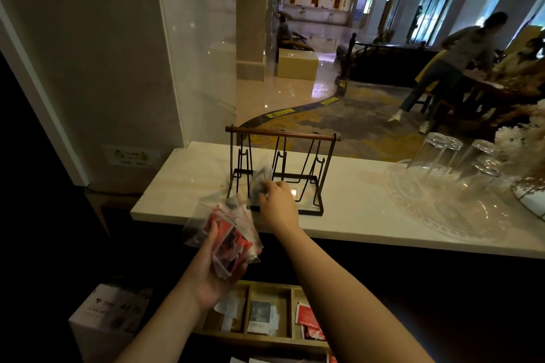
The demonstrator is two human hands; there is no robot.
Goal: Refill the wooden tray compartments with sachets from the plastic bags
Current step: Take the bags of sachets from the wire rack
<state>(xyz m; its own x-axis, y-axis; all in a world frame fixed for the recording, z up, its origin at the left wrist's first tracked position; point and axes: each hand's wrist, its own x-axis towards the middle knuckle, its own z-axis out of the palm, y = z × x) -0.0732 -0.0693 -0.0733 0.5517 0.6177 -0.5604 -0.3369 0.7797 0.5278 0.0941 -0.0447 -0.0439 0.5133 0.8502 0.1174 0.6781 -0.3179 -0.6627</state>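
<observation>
My left hand [211, 271] holds a clear plastic bag of red sachets [228, 234] in front of the counter's edge. Above it, my right hand [275, 206] grips a second, blurred plastic bag with dark contents [261, 178], raised over the counter beside the wire rack. Low in the view lies the wooden tray [265, 339]. Its left compartment holds white sachets [230, 308], its middle one a dark sachet [261, 311], its right one red sachets [308, 323].
A black wire rack with a wooden bar [283, 171] stands on the white counter [368, 215]. Upturned glasses [460, 156] sit on a clear platter [448, 209] at the right. A white box [109, 315] stands low left. People are at a table far right.
</observation>
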